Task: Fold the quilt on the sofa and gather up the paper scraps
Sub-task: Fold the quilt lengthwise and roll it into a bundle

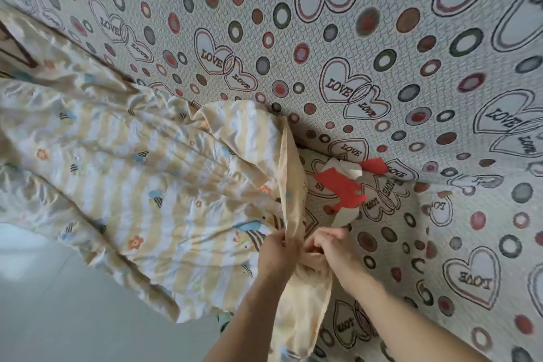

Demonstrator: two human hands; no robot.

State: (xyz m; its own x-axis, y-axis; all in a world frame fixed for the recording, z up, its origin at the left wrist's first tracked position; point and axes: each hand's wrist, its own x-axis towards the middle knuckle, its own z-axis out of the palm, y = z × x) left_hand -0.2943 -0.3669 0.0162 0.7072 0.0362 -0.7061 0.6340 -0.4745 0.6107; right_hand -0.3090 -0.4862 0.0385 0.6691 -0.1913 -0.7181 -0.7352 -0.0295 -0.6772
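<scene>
A yellow-and-white striped quilt [141,173] with bees and flowers lies crumpled over the left half of the sofa seat. One edge of it rises as a raised fold at the centre. My left hand [277,250] grips that raised edge from the left. My right hand [329,245] pinches the same edge right beside it. Red and white paper scraps [342,185] lie on the seat just beyond my right hand, near the crease where seat meets backrest.
The sofa [367,38] wears a cover printed with "LOVE" hearts and coloured rings; its backrest fills the top of the view. Pale floor [58,317] shows at the lower left, where the quilt hangs over the seat's front edge.
</scene>
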